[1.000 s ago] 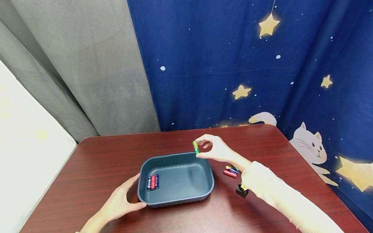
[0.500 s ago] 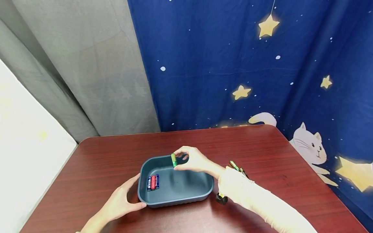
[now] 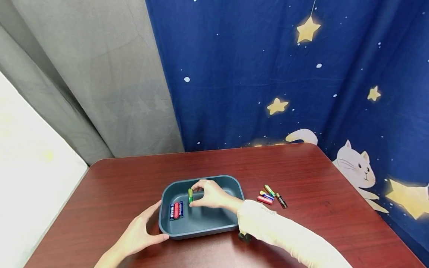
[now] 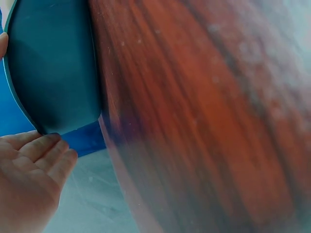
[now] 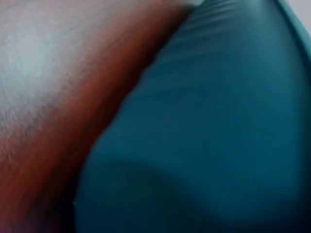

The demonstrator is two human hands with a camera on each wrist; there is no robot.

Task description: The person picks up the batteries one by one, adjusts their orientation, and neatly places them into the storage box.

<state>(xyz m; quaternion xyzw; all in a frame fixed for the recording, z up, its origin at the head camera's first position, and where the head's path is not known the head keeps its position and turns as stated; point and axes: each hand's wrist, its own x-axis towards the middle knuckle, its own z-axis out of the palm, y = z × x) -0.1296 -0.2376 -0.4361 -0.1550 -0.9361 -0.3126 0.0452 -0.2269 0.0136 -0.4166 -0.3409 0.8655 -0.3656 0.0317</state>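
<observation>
Closest to the camera, the left hand [image 3: 137,230] rests at the left end of one blue-green bin [image 3: 207,222], its thumb spread well apart from its fingers, thumb at the front corner and fingertips against the side; the left wrist view shows those fingers nearly straight at the rim. From the right comes one pale sleeve [image 3: 288,234], with a small dark object [image 3: 245,237] under its cuff, just beside the bin. Inside the bin, near its left end, three batteries lie side by side: a blue battery [image 3: 172,211], a red battery [image 3: 176,210] and a second blue battery [image 3: 181,209]. The blue ones carry pale lettering too small to read. The right hand [image 3: 208,194] reaches over the bin, thumb and fingers clamped on the ends of one green-and-yellow battery [image 3: 190,195], upright in the view, just beyond and right of the three; whether it touches the bin floor I cannot tell. To the right on the desk [image 3: 134,178], at least four loose batteries sit close together: one red [image 3: 265,200], one black [image 3: 281,200], one blue with a yellow end [image 3: 267,195] and one green [image 3: 269,190], no brand legible. Behind hang a gray curtain [image 3: 100,74] and a blue curtain [image 3: 234,56] printed with one white cat and four plainly visible yellow stars.
</observation>
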